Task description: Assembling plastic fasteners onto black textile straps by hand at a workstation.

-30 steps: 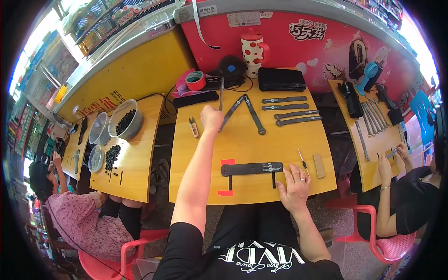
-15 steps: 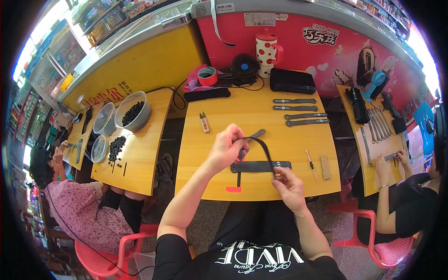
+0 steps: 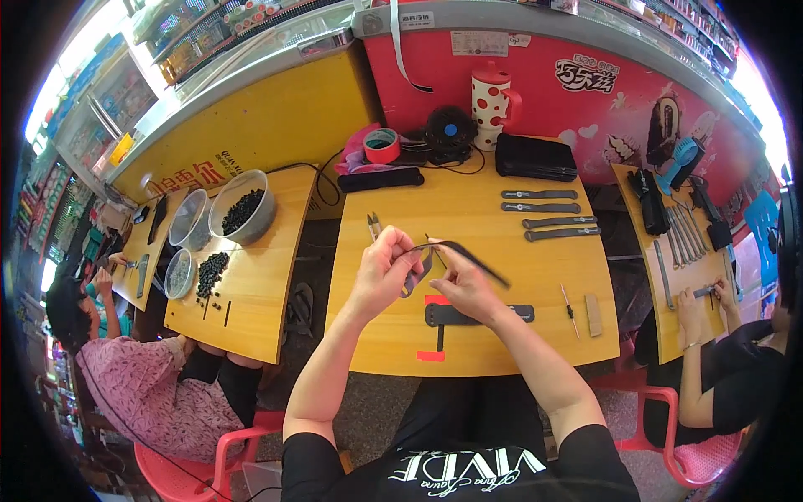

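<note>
A thin dark strap (image 3: 478, 261) is held above the table, looped near my fingers, its free end trailing to the right. My left hand (image 3: 386, 272) pinches it, the loop hanging below the fingertips. Close beside it, my right hand (image 3: 465, 286) has its thumb and fingers closed around the strap near the loop. Under the hands a wider dark strap (image 3: 481, 315) lies flat, partly hidden by my right hand. It lies across a black strip, with a piece of red tape (image 3: 431, 356) at the near end. Snips (image 3: 374, 224) lie partly hidden behind my left hand.
Several finished-looking straps (image 3: 539, 207) lie at the back right. A thin pointed tool (image 3: 570, 311) and a tan block (image 3: 593, 315) are at the right. A black pouch (image 3: 536, 157), a fan (image 3: 449, 127) and a dotted tumbler (image 3: 490, 105) stand behind. People work at both side tables.
My right hand has moved up and left from the strap's lower end to beside my left hand. The strap's end now swings free to the right. The view has shifted slightly.
</note>
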`<state>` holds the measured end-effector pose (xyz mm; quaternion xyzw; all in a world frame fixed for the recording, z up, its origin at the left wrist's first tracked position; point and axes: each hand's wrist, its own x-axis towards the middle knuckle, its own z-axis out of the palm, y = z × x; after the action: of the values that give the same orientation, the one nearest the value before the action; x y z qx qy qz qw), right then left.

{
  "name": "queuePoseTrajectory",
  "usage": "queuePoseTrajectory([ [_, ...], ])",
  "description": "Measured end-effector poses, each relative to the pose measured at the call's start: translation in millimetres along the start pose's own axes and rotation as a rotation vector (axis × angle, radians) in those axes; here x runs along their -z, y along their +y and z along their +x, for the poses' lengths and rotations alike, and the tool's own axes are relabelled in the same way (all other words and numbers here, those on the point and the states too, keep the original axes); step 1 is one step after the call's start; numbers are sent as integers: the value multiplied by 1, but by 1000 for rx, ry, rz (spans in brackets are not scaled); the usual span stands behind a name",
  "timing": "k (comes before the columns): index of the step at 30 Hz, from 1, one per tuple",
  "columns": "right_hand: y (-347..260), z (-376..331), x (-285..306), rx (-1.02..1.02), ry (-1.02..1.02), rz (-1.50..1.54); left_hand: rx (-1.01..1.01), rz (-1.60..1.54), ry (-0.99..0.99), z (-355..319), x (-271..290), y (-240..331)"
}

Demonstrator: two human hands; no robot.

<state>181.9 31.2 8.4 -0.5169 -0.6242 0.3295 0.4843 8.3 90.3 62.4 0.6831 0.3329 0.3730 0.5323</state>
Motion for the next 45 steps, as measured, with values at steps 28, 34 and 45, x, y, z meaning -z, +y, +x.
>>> queuePoseTrajectory([
  [28, 77, 56, 17, 312, 48, -1011, 133, -79, 239, -80, 50, -47],
  [34, 96, 62, 49, 407, 123, -1212, 68, -52, 384, -105, 71, -16],
  [45, 54, 41, 22, 550, -32, -1236, 84, -357, 431, -116, 74, -31],
])
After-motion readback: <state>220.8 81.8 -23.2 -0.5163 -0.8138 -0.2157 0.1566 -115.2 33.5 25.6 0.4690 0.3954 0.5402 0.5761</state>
